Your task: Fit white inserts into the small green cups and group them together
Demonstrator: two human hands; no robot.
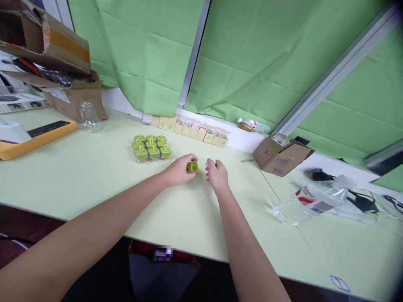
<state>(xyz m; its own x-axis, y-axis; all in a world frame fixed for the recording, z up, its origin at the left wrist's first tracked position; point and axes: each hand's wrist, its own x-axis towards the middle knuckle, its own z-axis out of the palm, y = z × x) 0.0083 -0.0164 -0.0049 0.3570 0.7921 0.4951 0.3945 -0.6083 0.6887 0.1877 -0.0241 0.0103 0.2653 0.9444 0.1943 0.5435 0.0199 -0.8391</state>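
A small green square lid (193,167) is gripped between the fingers and thumb of my left hand (179,171), its hollow side showing. Just to the right, my right hand (218,175) is closed with thumb and fingers pinched together. Something small and whitish shows at its fingertips, too little to name. Both hands are over the middle of the table, slightly apart. Left of them stands a tight block of small clear jars with green lids (152,148), each lid with a pale loop on top.
Several small cardboard boxes (195,129) line the wall ledge. A cardboard carton (278,155) and a large clear bottle (310,201) stand right. Left are a clear jar (90,117), a yellow-edged device (53,133) and stacked cartons (72,94). A small bottle (253,125) lies on the ledge.
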